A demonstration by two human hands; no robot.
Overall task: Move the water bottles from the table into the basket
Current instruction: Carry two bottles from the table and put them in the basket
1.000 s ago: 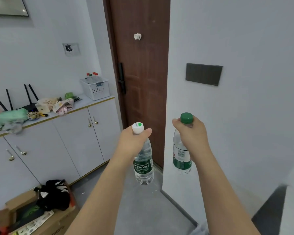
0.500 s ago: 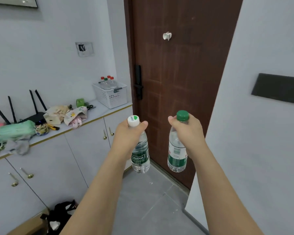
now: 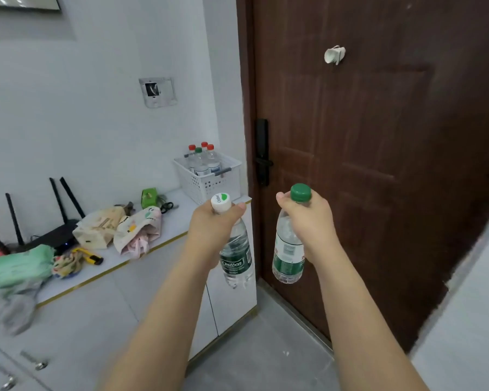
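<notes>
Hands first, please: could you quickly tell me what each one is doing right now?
Left hand: grips the white-capped bottle near its neck.
Right hand: grips the green-capped bottle near its neck.

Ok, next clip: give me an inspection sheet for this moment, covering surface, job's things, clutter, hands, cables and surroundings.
Surface: white cabinet top with a gold edge, along the left wall.
Job's things: white basket at the top's far end, four capped bottles standing inside; white-capped bottle and green-capped bottle carried in the air.
Clutter: cloth pouches, green bundle, yellow tool, green box.
Hands: left hand grips the white-capped bottle's neck; right hand grips the green-capped one.
Cables: nothing clearly seen; black router with upright antennas.
Surroundings: brown door, grey floor.
</notes>
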